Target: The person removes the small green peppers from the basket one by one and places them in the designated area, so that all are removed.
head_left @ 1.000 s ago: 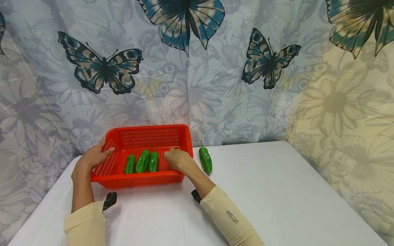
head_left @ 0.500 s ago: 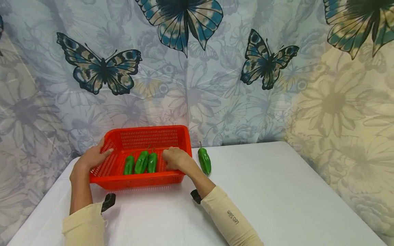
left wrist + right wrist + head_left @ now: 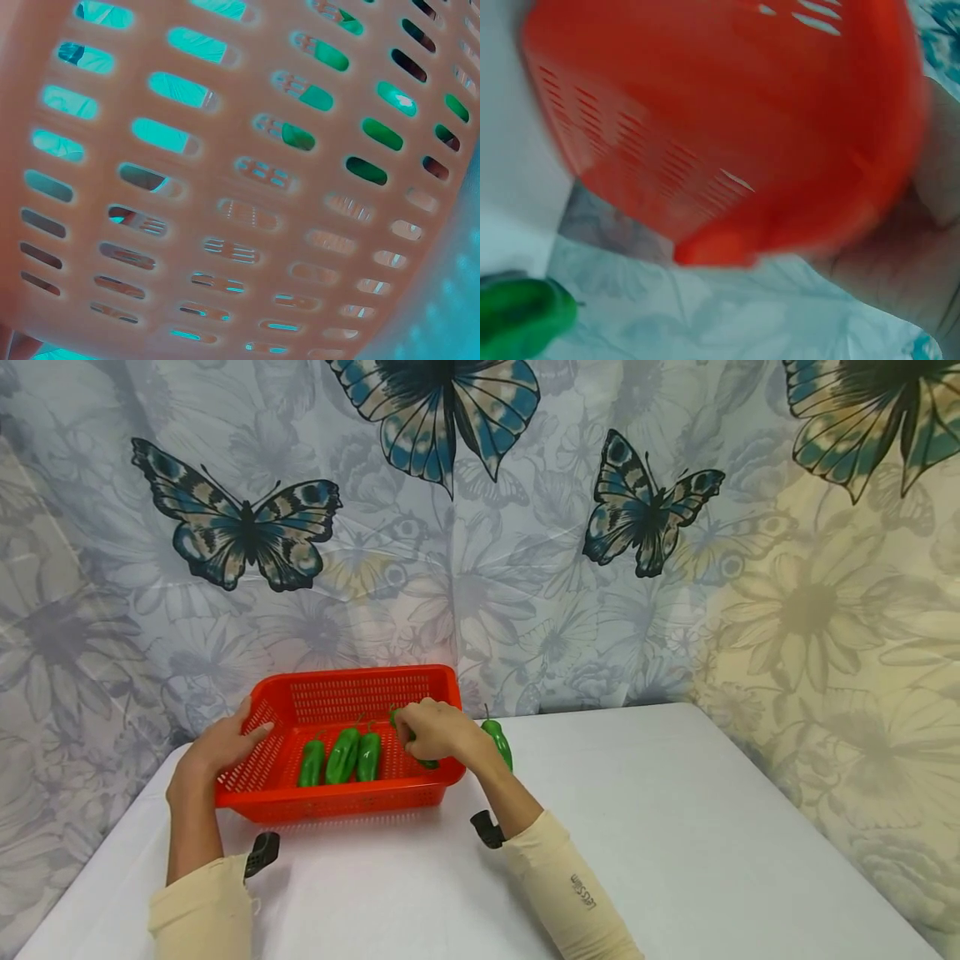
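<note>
A red slotted plastic basket (image 3: 330,795) sits tilted at the back left of the white table. Inside lie three green peppers (image 3: 342,756) side by side. My left hand (image 3: 221,745) grips the basket's left wall, thumb over the inside. At the right end my right hand (image 3: 438,731) holds another green pepper (image 3: 428,765), mostly covered by the fingers. One more green pepper (image 3: 498,739) rests on the table just right of the basket, partly behind my right wrist. In the left wrist view the basket wall (image 3: 195,150) fills the frame, green showing through its slots.
The white table (image 3: 637,827) extends to the right and front. A butterfly-print cloth (image 3: 525,610) hangs directly behind the table's back edge. In the right wrist view, the basket's corner (image 3: 727,105) blocks much of the hand, and a green pepper (image 3: 521,319) shows at lower left.
My right hand has risen slightly from the basket floor, with a green pepper now showing in its grasp. The left hand stays on the basket's side.
</note>
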Available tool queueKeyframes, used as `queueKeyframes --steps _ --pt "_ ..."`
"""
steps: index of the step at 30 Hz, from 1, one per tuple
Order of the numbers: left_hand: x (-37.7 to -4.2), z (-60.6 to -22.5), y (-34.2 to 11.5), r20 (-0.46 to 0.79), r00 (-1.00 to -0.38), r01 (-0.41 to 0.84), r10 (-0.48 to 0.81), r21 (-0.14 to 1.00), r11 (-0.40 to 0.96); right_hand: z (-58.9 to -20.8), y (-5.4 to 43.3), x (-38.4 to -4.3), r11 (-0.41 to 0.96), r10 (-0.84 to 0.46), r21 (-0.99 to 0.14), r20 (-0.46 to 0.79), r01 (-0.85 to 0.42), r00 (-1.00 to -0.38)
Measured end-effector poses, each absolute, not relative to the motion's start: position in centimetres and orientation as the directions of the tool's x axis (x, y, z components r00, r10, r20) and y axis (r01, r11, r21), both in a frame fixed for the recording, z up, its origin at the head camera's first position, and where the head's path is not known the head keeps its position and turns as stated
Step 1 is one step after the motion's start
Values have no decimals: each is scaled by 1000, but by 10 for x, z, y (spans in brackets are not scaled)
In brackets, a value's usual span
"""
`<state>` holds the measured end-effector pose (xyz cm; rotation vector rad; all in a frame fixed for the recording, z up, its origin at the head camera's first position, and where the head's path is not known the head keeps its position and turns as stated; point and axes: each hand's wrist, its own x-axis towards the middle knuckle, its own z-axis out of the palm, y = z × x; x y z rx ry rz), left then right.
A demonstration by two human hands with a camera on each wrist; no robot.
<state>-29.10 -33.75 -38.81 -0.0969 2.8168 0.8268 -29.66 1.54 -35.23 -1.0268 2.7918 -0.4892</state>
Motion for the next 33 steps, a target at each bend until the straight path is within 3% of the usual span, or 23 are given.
queueKeyframes --steps 11,19,24,33 --pt "-290 -385 -336 -213 -977 -128 -15 530 838 -316 67 -295 607 -683 -489 81 -626 -726" --pt "-289 -385 -339 -226 -974 -145 -23 542 828 -301 104 -291 616 -648 -493 126 -614 -751" --pt "-288 -384 -337 -226 -974 -146 -23 544 826 -303 128 -296 694 -594 -469 53 -545 -802" --pt "-288 -387 -336 -218 -976 -136 -11 567 812 -323 157 -312 839 -425 -446 -182 -310 -887"
